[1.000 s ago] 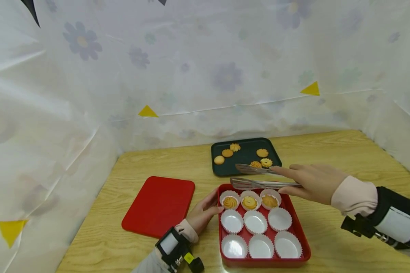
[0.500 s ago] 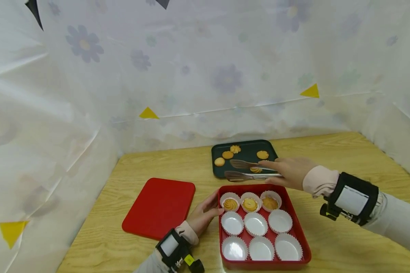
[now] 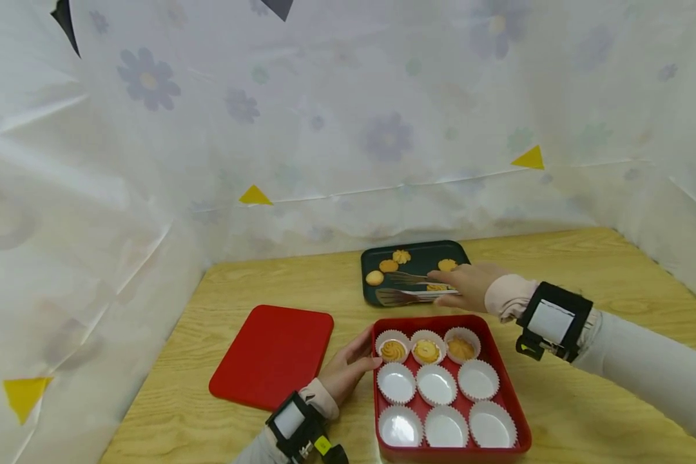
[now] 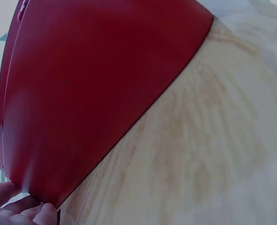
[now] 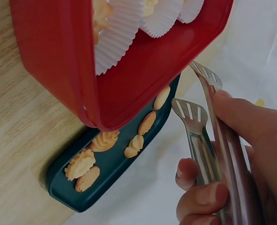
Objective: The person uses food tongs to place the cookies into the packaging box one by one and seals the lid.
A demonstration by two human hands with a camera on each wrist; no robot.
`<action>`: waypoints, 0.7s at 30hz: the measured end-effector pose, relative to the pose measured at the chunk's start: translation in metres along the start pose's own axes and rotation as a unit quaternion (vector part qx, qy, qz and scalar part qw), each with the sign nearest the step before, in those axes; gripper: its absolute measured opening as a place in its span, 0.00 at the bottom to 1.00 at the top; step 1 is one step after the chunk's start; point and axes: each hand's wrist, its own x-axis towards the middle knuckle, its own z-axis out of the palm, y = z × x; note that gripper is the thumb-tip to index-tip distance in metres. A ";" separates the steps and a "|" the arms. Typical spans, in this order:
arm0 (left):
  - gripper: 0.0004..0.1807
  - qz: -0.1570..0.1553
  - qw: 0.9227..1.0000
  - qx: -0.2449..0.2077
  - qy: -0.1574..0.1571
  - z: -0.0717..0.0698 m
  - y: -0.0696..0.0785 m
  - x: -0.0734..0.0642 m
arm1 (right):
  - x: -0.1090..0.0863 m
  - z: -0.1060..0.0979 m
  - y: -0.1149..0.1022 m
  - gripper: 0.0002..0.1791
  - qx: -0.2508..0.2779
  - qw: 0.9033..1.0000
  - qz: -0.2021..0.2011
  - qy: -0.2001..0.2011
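Note:
My right hand [image 3: 470, 287] grips metal tongs [image 5: 232, 164] above the near edge of a dark green tray [image 3: 425, 254]. The tongs' slotted tips stand apart with nothing between them. Several cookies lie on the tray, one of them a swirl cookie [image 5: 104, 140]; the tongs and hand partly cover some in the head view. My left hand [image 3: 345, 372] holds the left wall of a red box [image 3: 513, 403], thumb at its rim. White paper cups [image 3: 437, 385] fill the box in rows. Only the back row holds cookies, such as the swirled one [image 3: 392, 351] at left.
A flat red lid [image 3: 272, 357] lies left of the box on the wooden table [image 3: 174, 361]. Behind the table hangs a flowered white sheet [image 3: 348, 142], with several yellow triangles on the sheeting around. The box stands between me and the tray.
My right hand has carried the tongs leftward and away from me, from over the box's back edge to over the tray. My left hand stays on the box.

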 end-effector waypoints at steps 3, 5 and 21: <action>0.39 -0.005 1.000 -0.004 0.002 0.000 0.000 0.000 | 0.008 0.003 0.003 0.31 0.005 1.000 0.009 -0.011; 0.39 -0.009 1.000 -0.004 0.003 0.000 0.000 0.000 | 0.012 0.004 0.004 0.31 0.005 1.000 0.015 -0.016; 0.40 -0.004 1.000 -0.002 0.002 0.000 0.000 0.000 | 0.043 0.010 0.006 0.31 -0.025 0.996 0.051 -0.072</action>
